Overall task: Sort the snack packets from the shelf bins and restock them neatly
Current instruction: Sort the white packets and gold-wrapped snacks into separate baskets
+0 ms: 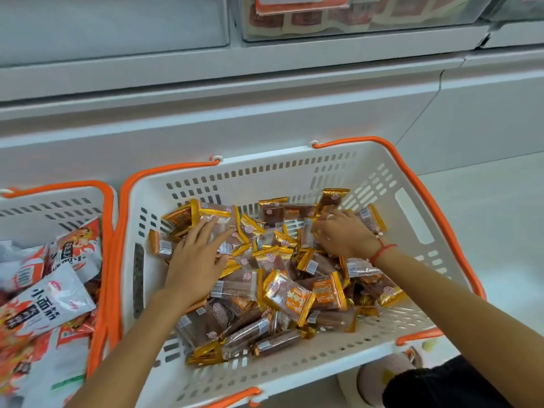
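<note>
Here, basket (412,219): white, orange-rimmed, slotted walls; stands close against the shelf front.
Packets (282,278): brown, gold-edged, heaped across the basket floor; bare floor shows along the near wall and far left corner.
Left hand (195,262): fingers straight, lying flat on packets at the heap's left edge.
Right hand (343,232): fingers curled into packets near the far wall; whether it grips one, I cannot tell.
Second basket (97,231): touching at left, holding white-and-orange bags (50,298).
Bin (353,22): above, clear-fronted, stocked.
</note>
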`<state>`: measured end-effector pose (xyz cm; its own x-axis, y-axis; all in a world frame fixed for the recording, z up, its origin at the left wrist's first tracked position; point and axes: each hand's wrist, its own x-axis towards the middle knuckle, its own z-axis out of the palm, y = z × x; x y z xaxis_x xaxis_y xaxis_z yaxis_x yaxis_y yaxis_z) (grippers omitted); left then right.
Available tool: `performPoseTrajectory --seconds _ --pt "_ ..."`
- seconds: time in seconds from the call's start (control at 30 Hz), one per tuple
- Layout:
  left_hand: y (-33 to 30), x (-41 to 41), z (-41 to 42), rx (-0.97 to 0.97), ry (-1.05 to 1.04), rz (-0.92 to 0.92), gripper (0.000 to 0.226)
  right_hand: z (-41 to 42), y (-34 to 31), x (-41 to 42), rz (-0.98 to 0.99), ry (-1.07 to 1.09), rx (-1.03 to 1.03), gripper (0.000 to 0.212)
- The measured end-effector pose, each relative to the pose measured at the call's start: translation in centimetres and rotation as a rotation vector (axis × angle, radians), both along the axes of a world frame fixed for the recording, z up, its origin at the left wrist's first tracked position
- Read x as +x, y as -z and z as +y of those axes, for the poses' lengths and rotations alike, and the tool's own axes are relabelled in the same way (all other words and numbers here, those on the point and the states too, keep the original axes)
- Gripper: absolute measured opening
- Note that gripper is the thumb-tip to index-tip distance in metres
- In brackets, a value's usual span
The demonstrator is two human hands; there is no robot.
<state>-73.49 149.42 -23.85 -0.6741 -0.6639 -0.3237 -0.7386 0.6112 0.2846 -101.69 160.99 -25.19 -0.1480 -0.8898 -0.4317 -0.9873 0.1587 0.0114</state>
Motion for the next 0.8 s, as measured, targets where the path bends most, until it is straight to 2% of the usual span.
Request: performPoseTrajectory --seconds 0.07,0.1,0.2,0.27,0.33,0.37,0.4,0.47,0.5,0.53,0.57,0.73,0.8 --pt "-0.7 0.2 0.4 0.046 0.056 0.007 0.061 -0.1 -0.5 2.2 -0.187 -0.029 -0.064 0.044" --pt "-1.2 0.5 0.8 0.003 0.076 0.017 0.064 -0.2 -1.3 3.4 -0.264 -0.111 -0.15 0.05" --pt "-3.6 2.5 2.2 -0.322 -0.071 0.15 0.066 -0.7 -4.2 8.5 -0.332 -0.388 -0.323 0.063" --pt "-4.8 4.3 2.7 -0.492 -0.229 0.242 0.067 -0.4 0.5 11.0 -0.275 -0.541 -0.214 0.067" --pt "-5.3 6.4 2.6 -0.561 -0.325 0.222 0.076 0.1 6.2 14.3 -0.235 -0.424 0.011 0.077" --pt "-5.0 7.0 2.4 -0.558 -0.354 0.186 0.081 -0.3 8.1 15.3 -0.214 -0.375 0.103 0.083" --pt "-4.5 7.6 2.3 -0.531 -0.396 0.147 0.083 -1.2 8.8 16.3 -0.174 -0.394 0.1 0.088" --pt "-3.5 8.4 2.1 -0.443 -0.499 0.131 0.077 -2.9 6.6 18.4 -0.107 -0.47 -0.132 0.095" --pt "-3.1 8.6 2.1 -0.416 -0.532 0.143 0.074 -3.0 5.0 19.3 -0.106 -0.49 -0.198 0.094" --pt "-2.9 8.6 2.1 -0.405 -0.543 0.156 0.072 -3.0 2.9 20.1 -0.12 -0.468 -0.356 0.09" --pt "-2.7 8.7 2.1 -0.404 -0.54 0.17 0.071 -2.7 3.9 19.4 -0.127 -0.469 -0.385 0.085" --pt "-2.6 8.7 2.0 -0.409 -0.537 0.192 0.069 -3.0 3.0 14.8 -0.057 -0.396 -0.177 0.078" --pt "-2.8 8.7 2.2 -0.392 -0.532 0.198 0.07 -3.4 2.1 13.4 -0.034 -0.389 -0.194 0.078"
